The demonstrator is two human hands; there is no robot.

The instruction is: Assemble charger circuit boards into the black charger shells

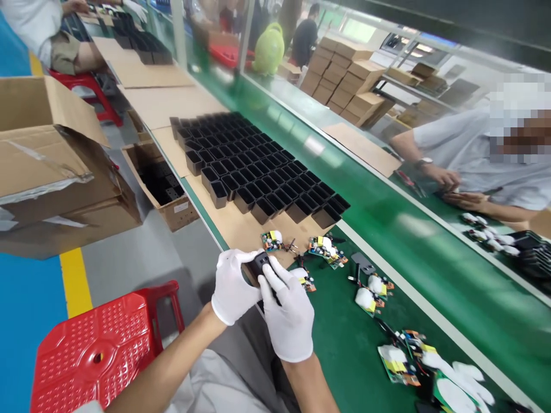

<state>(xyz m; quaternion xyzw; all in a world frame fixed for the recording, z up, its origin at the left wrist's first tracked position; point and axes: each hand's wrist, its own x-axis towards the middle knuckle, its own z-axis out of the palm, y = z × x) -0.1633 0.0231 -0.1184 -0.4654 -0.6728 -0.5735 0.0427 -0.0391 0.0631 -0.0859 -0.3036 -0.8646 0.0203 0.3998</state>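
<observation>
Both my hands wear white gloves and meet at the near edge of the bench. My left hand is wrapped round the side of a black plastic case. On the case's top face lie the fingers of my right hand, which grips it from the other side. Part of the case is hidden by the gloves. Just beyond my hands sit small circuit boards with yellow and white parts and short wires. Farther off stand rows of open black cases on brown cardboard.
More circuit boards lie along the green bench to my right. A red stool and cardboard boxes stand at left. Behind a green belt, a co-worker handles parts. Another person sits at far left.
</observation>
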